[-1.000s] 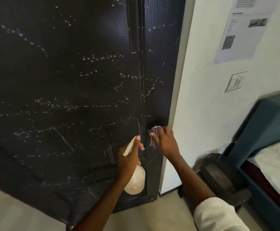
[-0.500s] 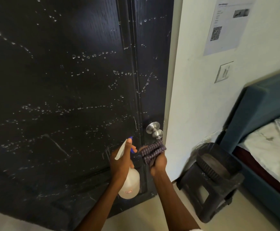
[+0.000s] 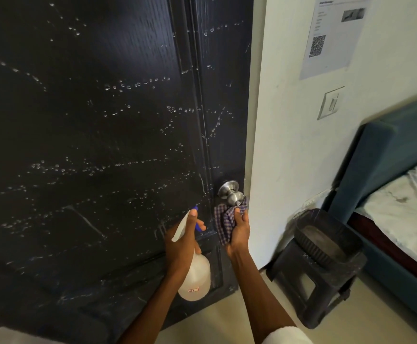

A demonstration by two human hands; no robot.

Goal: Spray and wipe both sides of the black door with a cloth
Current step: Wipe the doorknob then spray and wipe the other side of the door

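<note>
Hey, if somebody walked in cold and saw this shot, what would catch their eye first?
First, the big black door filling the left of the view, beaded all over with pale spray droplets. Next, the two hands low in the middle: the left hand holds a white spray bottle, and the right hand grips a checked cloth just under the shiny metal doorknob. A dark plastic stool stands by the wall to the right.

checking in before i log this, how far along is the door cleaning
Done: this face of the black door is sprayed, beaded with droplets. In hand: the left hand holds the spray bottle, and the right hand grips the checked cloth just under the knob. Left: wiping, since the drops look unsmeared, plus the far side, which is out of view.
</note>
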